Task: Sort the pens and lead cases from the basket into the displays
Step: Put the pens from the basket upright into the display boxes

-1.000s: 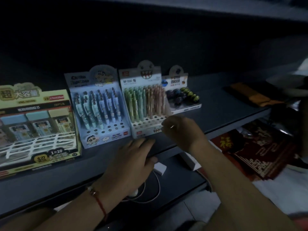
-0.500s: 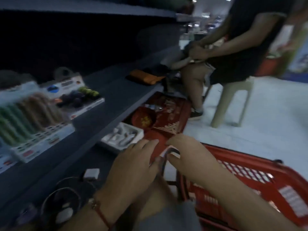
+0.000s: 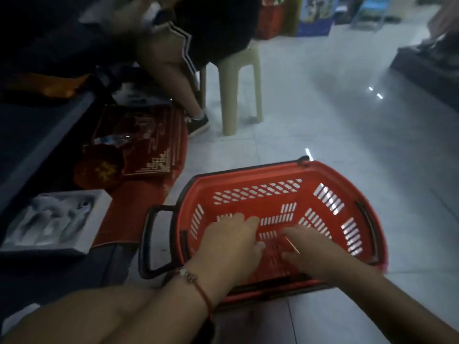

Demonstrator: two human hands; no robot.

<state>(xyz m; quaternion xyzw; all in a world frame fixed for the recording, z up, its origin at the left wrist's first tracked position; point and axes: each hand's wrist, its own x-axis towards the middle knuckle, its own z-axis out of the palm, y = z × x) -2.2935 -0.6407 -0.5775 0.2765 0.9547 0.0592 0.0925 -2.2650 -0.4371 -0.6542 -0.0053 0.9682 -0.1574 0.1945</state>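
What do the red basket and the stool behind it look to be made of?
The red basket looks like moulded plastic: slotted walls, smooth rim, a slight sheen. Its black handle could be plastic or coated metal. The beige stool also appears to be one-piece matte plastic, with thick tapered legs.

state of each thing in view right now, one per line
red basket: upright on the floor, handle folded down at its left; the floor that shows holds no pens or lead cases
left hand: inside the basket, fingers spread flat on its bottom
right hand: inside the basket, a thin orange stick lying across its fingers
white tray: open, on the lower shelf
plastic stool: upright, person seated
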